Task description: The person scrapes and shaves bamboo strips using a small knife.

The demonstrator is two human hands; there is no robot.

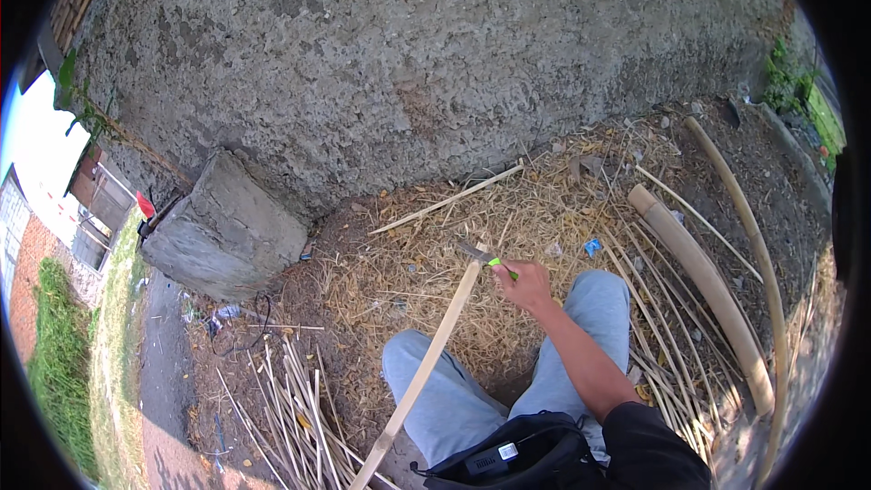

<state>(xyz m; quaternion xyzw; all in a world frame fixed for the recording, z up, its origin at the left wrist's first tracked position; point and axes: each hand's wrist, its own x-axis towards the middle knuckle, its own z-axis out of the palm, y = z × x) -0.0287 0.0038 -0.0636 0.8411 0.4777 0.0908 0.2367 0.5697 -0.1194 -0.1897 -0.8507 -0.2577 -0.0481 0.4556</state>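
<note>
My right hand (526, 285) is closed around a knife (474, 252) with a bright green handle. Its blade points left and lies at the far end of a long, flat bamboo strip (426, 365). The pale strip slants from the lower edge up past my left knee to the blade. Whether the blade has cut into it cannot be made out. My left hand is out of view. Beyond the knife, a thin bamboo stick (445, 200) lies on the shavings.
A rough grey wall (435, 54) rises ahead, with a concrete block (231, 231) at its left. Bamboo shavings (363, 281) cover the ground. Split bamboo sticks (304, 417) are heaped at lower left. Thick bamboo poles (712, 286) and more strips lie at right.
</note>
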